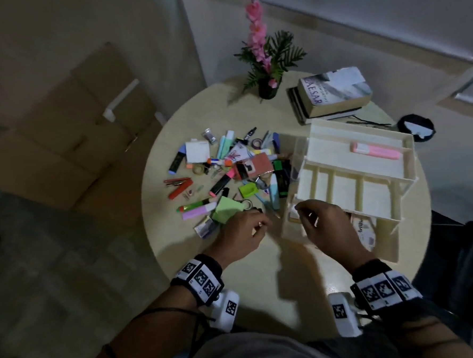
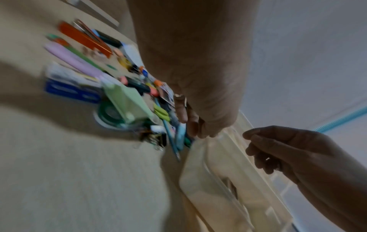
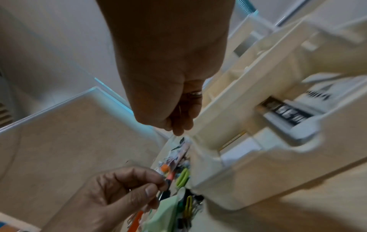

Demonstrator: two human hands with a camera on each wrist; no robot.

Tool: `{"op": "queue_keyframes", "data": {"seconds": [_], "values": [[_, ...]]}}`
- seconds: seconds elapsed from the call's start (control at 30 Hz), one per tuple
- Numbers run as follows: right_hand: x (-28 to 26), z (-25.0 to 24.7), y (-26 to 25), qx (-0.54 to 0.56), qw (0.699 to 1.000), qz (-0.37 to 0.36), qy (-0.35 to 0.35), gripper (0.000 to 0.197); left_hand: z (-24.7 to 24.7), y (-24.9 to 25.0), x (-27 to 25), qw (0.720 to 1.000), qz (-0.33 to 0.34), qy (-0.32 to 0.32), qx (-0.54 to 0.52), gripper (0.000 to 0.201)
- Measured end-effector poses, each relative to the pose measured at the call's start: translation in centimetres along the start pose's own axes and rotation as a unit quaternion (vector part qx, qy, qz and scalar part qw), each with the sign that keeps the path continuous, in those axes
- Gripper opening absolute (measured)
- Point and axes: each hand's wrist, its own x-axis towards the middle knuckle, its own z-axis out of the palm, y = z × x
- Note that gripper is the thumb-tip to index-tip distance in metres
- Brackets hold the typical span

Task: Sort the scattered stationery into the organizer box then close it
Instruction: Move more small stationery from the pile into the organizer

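Observation:
The cream organizer box [image 1: 348, 172] stands open on the right of the round table [image 1: 263, 274], its tiered trays spread out. A pink highlighter [image 1: 374, 149] lies in the top tray. Left of it is the pile of scattered stationery [image 1: 229, 173], with green sticky notes [image 1: 226, 211] at its near edge. My left hand [image 1: 257, 227] hovers by the sticky notes, fingers curled with thumb near forefinger [image 3: 158, 186]. Whether it pinches something is hidden. My right hand [image 1: 304, 216] is at the box's near left corner [image 3: 208, 157], fingers curled, with nothing seen in it [image 2: 250, 141].
A stack of books [image 1: 332, 95] and a pot of pink flowers [image 1: 268, 88] stand at the table's far side. Behind the box lies a black round object [image 1: 416, 130]. Cardboard boxes [image 1: 74, 128] sit on the floor to the left. The near part of the table is bare.

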Motion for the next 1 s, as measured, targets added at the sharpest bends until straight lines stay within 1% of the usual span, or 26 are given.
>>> {"op": "queue_keyframes", "data": {"seconds": [0.1,0.17,0.23,0.3,0.37,0.43,0.47,0.5,0.57,0.6,0.63,0.73,0.8,0.9,0.93,1.0], "values": [[3.3,3.1,-2.7,-0.018,0.999,0.008,-0.035,0.01,-2.8,-4.0,-1.8,0.999,-0.04,0.022,-0.013,0.015],[5.7,5.0,-3.9,-0.02,0.997,0.032,-0.063,0.009,-4.2,-6.2,-2.9,0.998,-0.054,0.034,-0.014,0.015],[8.1,6.4,-4.8,-0.023,0.996,0.065,-0.06,0.013,-5.5,-8.2,-3.8,0.997,-0.057,0.044,-0.016,0.015],[10.6,7.4,-5.5,-0.025,0.992,0.118,-0.043,0.026,-6.6,-9.7,-4.6,0.997,-0.064,0.046,-0.018,0.014],[13.2,8.6,-5.7,-0.039,0.986,0.156,-0.032,0.046,-7.5,-10.9,-5.2,0.996,-0.071,0.044,-0.032,0.014],[15.6,10.0,-5.3,-0.115,0.977,0.175,-0.034,0.071,-8.5,-11.9,-5.7,0.995,-0.079,0.045,-0.044,0.016],[16.6,10.7,-5.2,-0.163,0.97,0.174,-0.05,0.08,-9.1,-12.4,-5.9,0.994,-0.085,0.046,-0.047,0.015],[17.3,11.3,-4.9,-0.199,0.963,0.168,-0.064,0.082,-9.7,-12.9,-6.0,0.994,-0.089,0.048,-0.049,0.014],[18.0,12.0,-5.1,-0.23,0.957,0.167,-0.065,0.071,-10.8,-13.8,-5.8,0.993,-0.094,0.056,-0.051,0.013],[18.0,11.7,-5.7,-0.238,0.953,0.178,-0.059,0.066,-11.3,-14.3,-5.5,0.992,-0.097,0.061,-0.049,0.012],[18.1,11.8,-5.9,-0.241,0.95,0.192,-0.049,0.064,-11.8,-14.8,-5.0,0.992,-0.1,0.064,-0.045,0.012],[18.1,12.1,-5.6,-0.233,0.948,0.206,-0.069,0.056,-13.4,-16.2,-2.4,0.99,-0.117,0.07,-0.018,0.013],[18.3,12.0,-5.7,-0.199,0.952,0.218,-0.074,0.062,-14.9,-16.9,0.3,0.99,-0.12,0.076,0.015,0.015],[18.6,11.7,-5.1,-0.099,0.954,0.282,-0.016,0.08,-17.1,-17.6,5.2,0.98,-0.153,0.08,0.096,0.023],[18.6,11.7,-4.8,-0.072,0.953,0.295,-0.004,0.081,-17.6,-17.8,6.9,0.976,-0.16,0.087,0.121,0.025],[18.4,11.6,-4.2,-0.012,0.955,0.295,0.011,0.072,-18.5,-18.3,9.9,0.972,-0.158,0.092,0.15,0.036]]}}
